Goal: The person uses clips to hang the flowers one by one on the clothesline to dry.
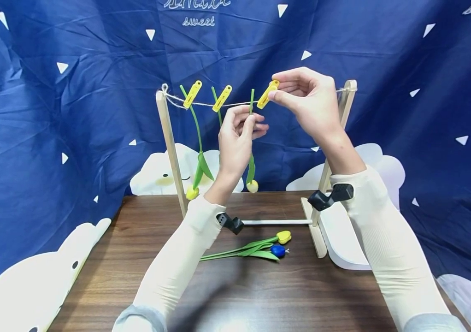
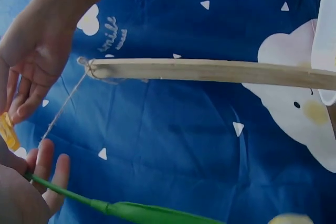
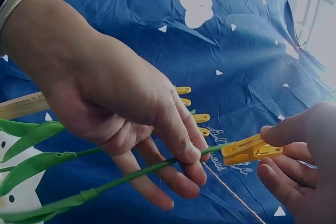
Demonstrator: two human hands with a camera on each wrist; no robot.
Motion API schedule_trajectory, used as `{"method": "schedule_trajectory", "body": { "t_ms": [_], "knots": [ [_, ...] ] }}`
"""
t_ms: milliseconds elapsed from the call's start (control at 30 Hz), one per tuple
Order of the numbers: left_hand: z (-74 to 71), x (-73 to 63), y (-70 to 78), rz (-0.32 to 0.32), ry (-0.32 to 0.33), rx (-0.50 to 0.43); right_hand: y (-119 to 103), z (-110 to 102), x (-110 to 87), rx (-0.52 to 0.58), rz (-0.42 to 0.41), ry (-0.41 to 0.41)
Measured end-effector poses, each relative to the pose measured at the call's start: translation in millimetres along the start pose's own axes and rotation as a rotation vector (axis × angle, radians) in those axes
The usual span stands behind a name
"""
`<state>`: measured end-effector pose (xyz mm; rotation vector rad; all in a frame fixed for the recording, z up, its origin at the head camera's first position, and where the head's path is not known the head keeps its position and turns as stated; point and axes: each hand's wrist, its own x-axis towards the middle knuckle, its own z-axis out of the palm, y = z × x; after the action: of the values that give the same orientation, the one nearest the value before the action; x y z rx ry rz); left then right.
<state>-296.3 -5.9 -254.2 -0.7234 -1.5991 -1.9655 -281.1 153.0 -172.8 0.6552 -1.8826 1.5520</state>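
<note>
The left hand (image 1: 237,138) pinches a pale tulip (image 1: 251,170) by its stem, flower down, at the string (image 1: 241,104); the right hand (image 1: 312,103), thumb against fingers, pinches a yellow clip (image 1: 267,94) just beside that stem. Farther left along the string, two more clips (image 1: 192,94) each hold a stem. Below the string, a yellow tulip (image 1: 284,237) and a blue one (image 1: 278,251) lie on the table (image 1: 281,295).

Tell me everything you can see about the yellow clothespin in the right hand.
The yellow, plastic-looking clothespin has two halves. In the head view it slants, its lower end leftward, near the pale twine line. The person's bare right hand pinches its upper part. Whether it touches the line or the green flower stem is unclear.
</note>
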Motion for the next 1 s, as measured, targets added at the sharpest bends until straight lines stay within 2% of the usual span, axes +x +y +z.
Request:
{"method": "schedule_trajectory", "body": {
  "t_ms": [267,400,533,900,1000],
  "knots": [
    [11.2,3.8,-4.1,-0.035,0.103,-0.119,3.3,5.1,5.6,-0.026,-0.011,0.004],
    [15.7,7.7,-8.4,-0.041,0.158,-0.165,6.8,8.3,9.7,-0.009,-0.01,0.033],
    [19.8,9.9,-11.4,-0.031,0.205,-0.168,9.2,12.4,13.3,0.034,-0.003,0.073],
    [24.3,14.3,-17.9,-0.013,0.296,-0.2,12.7,22.5,15.6,-0.041,-0.016,0.116],
    [23.8,15.1,-17.9,-0.005,0.312,-0.222,11.3,23.5,18.4,-0.025,-0.007,0.124]
  ]
}}
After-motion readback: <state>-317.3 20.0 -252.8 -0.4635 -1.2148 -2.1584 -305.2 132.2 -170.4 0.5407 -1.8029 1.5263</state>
